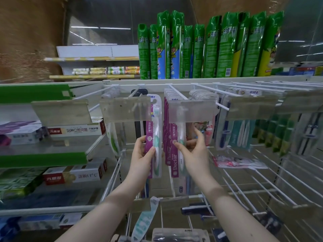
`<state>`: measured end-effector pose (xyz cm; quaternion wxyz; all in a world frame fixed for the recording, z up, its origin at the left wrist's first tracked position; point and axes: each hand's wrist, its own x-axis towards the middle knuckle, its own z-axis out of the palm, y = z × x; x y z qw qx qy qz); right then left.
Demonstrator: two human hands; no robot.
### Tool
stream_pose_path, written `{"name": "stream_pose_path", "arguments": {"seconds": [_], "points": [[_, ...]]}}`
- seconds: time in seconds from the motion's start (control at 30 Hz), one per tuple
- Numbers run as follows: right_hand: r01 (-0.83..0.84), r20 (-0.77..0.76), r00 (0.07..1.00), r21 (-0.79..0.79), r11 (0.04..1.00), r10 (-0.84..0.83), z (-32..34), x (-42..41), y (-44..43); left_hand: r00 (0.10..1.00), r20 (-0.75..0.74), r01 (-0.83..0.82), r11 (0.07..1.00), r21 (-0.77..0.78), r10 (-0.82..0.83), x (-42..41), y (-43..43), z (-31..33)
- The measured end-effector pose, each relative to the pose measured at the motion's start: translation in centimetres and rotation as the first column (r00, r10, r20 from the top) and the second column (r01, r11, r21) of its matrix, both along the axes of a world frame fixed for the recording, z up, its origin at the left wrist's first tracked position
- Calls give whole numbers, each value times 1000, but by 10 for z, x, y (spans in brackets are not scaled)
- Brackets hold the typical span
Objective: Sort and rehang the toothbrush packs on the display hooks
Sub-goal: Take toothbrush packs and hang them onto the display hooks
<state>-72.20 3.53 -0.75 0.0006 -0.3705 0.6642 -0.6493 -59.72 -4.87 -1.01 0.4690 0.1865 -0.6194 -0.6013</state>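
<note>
Gripping loose purple pack point(150, 130) low in left hand point(141, 154), just left of hanging purple row point(173, 165); pinching that row with right hand point(194, 152); possibly missing hook point(176, 92) behind clear label holder point(192, 110), dropping pack.

A clear tag holder point(125, 109) is hanging across the front of the left hook point(134, 93), overlapping the top of the single purple pack point(153, 130). A second tag holder point(191, 110) is blocking the tip of the next hook point(176, 92), whose rod a dense row of purple packs point(168, 123) is filling. Only a narrow gap is showing between the pack and the row. Lower right, the wire grid point(253, 191) is leaving open room, with a pink pack point(239, 162) lying across its rods.
</note>
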Motion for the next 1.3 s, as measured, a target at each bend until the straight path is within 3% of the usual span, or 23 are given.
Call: {"name": "stream_pose_path", "arguments": {"seconds": [0.3,0.63,0.93,1.1,1.3], "points": [[193,-202,964,98,976,-170,-5,-3,-16,1000,-4,-16,1000,2,16,2,2,-5],[66,1,998,45,997,-66,-31,-4,12,999,11,30,999,43,-31,12,12,-23],[-340,53,939,-34,940,341,-30,27,29,979,81,191,981,-45,-187,3,39,-44],[-287,124,947,-84,954,296,-32,26,38,961,150,247,964,-101,-231,-11,49,-45],[-177,217,956,-123,977,200,-20,5,41,985,148,109,986,-128,-90,-8,32,-39]]}}
